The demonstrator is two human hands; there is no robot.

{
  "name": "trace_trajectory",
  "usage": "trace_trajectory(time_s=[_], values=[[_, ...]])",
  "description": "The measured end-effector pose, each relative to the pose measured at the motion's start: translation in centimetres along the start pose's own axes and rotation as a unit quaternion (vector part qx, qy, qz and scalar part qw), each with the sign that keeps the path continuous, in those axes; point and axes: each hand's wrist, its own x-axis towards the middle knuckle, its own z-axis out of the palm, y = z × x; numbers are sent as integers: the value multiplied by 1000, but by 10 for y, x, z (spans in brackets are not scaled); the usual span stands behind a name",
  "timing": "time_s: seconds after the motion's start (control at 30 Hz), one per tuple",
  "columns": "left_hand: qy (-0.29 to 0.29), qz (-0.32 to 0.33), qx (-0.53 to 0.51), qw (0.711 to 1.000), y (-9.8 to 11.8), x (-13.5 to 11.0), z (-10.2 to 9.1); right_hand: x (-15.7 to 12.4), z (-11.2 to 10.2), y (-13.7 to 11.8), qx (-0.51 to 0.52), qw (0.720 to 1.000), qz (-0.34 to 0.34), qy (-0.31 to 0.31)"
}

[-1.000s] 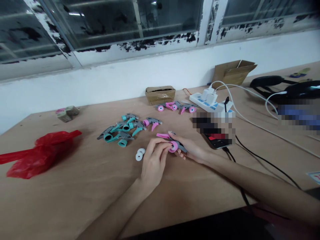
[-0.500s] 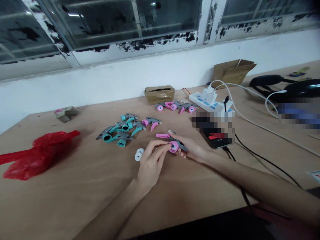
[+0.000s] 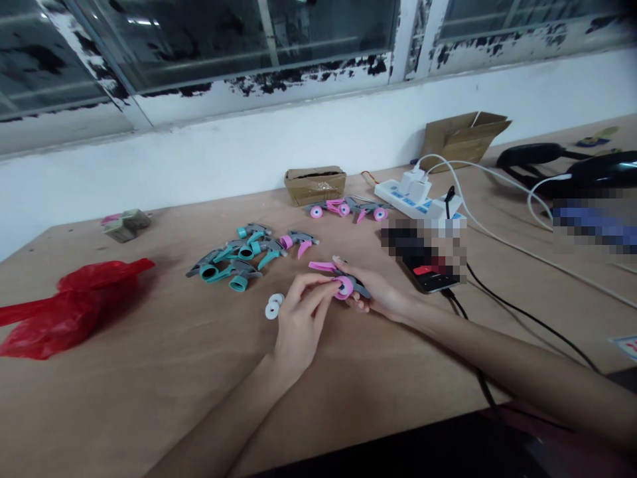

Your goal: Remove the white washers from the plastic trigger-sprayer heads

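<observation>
My right hand [image 3: 382, 291] is wrapped round a grey trigger sprayer head [image 3: 359, 287] with a pink trigger and a pink collar. The collar's mouth is turned toward me, and something white shows inside it. At that mouth, the pinched fingertips of my left hand [image 3: 300, 318] press on the collar; whether they also hold a small part is hidden. Just left of my left hand lie a few white washers [image 3: 272, 310]. Several grey and teal sprayer heads [image 3: 237, 272] are heaped farther left, beside one with pink parts [image 3: 300, 242].
Behind are more pink sprayer heads [image 3: 343, 209] and a small cardboard box [image 3: 316, 186]. To the right lie a phone [image 3: 440, 282] with a cable, a power strip [image 3: 398, 194] and a larger carton [image 3: 462, 139]. A red plastic bag [image 3: 74, 309] rests at left.
Both hands stay at the sprayer head with nearly the same grip. The whole view has shifted slightly; nothing on the table has visibly moved.
</observation>
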Motion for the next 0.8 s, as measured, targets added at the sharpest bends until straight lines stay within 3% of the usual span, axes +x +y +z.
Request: trace_trajectory(time_s=[0.47,0.8], values=[[-38,-108,-73,991,6,-1,-2,0,-1,-6,14,999,44,-27],[-13,-76,-41,996,10,2,-2,1,-1,-3,40,998,20,-33]])
